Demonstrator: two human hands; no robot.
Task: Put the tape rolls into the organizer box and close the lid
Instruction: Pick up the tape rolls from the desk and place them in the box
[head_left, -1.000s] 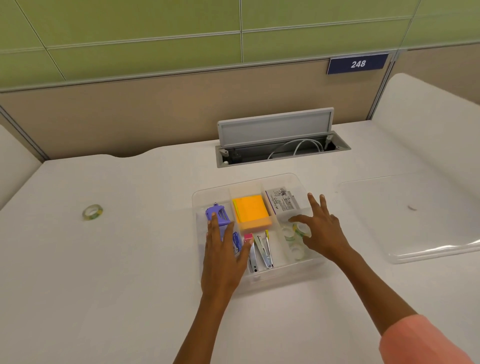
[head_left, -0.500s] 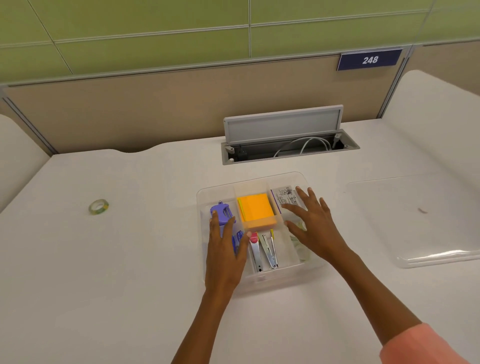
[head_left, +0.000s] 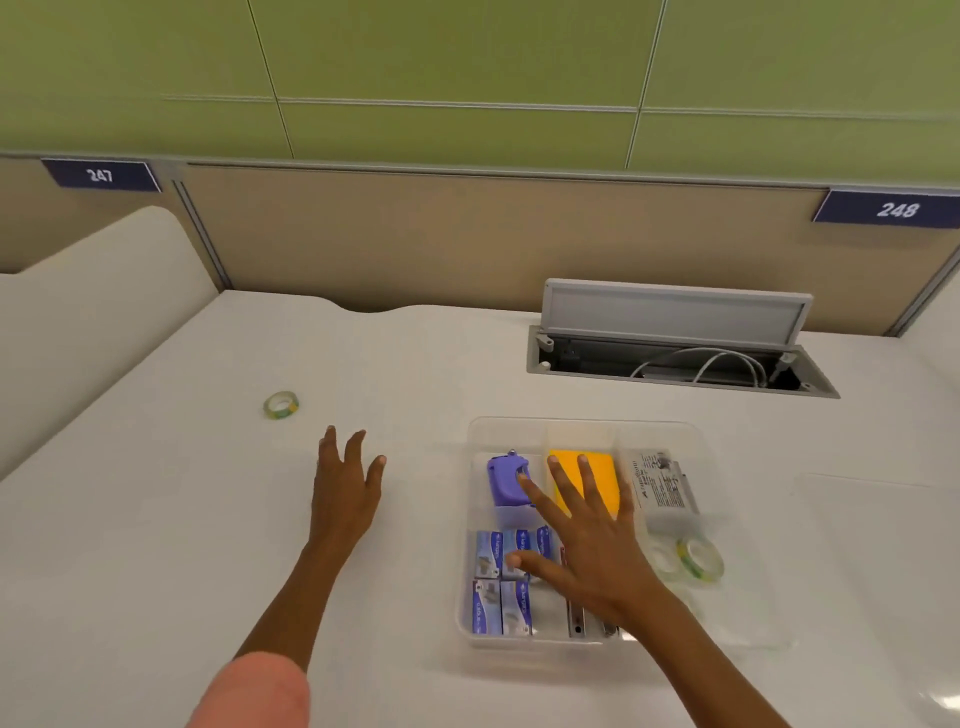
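Observation:
A clear plastic organizer box (head_left: 748, 613) stands open on the white desk. Its right front compartment holds tape rolls (head_left: 693, 560), one with a green and yellow core. Another small tape roll (head_left: 281, 405) lies alone on the desk at the left. My left hand (head_left: 344, 486) hovers over the bare desk, fingers spread, a short way right of and nearer than that loose roll. My right hand (head_left: 582, 540) is spread flat over the middle of the box, covering part of the orange sticky notes (head_left: 597, 465). Neither hand holds anything.
The box also holds a purple stapler (head_left: 506, 480), blue staple packs (head_left: 496, 582) and a printed packet (head_left: 662, 483). The clear lid (head_left: 883, 525) lies flat on the desk to the right. An open cable hatch (head_left: 675, 343) sits behind the box.
My left hand has left the box and moved left across the desk towards the loose roll. My right hand shifted left over the box's middle. The view has swung left.

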